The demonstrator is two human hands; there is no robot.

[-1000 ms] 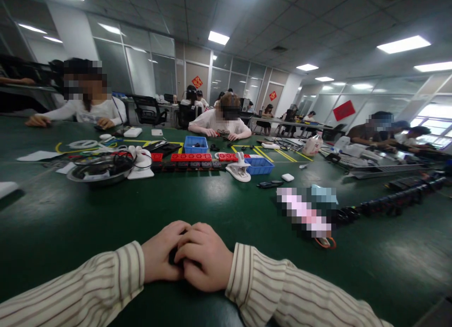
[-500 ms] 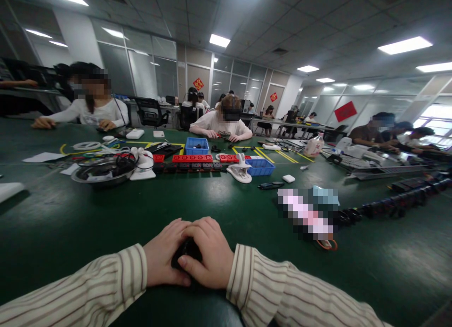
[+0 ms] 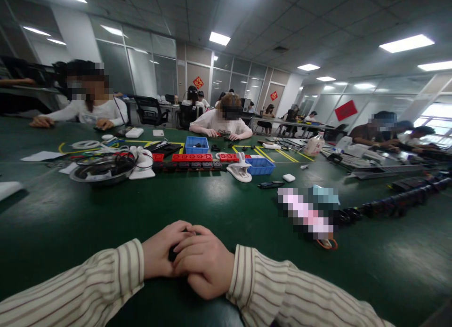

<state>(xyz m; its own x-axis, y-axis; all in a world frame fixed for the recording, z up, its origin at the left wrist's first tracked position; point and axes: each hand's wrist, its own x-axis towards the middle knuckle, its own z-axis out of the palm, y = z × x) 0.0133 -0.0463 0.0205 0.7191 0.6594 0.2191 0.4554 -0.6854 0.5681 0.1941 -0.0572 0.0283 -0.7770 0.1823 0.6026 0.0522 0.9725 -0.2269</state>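
Close in front of me, my left hand (image 3: 160,254) curls around a small black object (image 3: 173,254), of which only a dark patch shows between the hands. Its kind cannot be made out. My right hand (image 3: 208,261) lies over the same object from the right, fingers bent and covering most of it. The fingertips of both hands meet at the top. Both hands are just above the green table (image 3: 123,219), low in the middle of the view.
Ahead lie a metal bowl (image 3: 83,175) of cables, red power strips (image 3: 192,157), blue bins (image 3: 261,166) and a white clamp (image 3: 240,169). To the right are a blurred pink item (image 3: 303,211) and a row of black devices (image 3: 399,202). Co-workers (image 3: 226,122) sit across the table.
My right hand has rolled over the black object, its thumb dropping lower and its fingers now covering more of it. My left hand has shifted slightly left.
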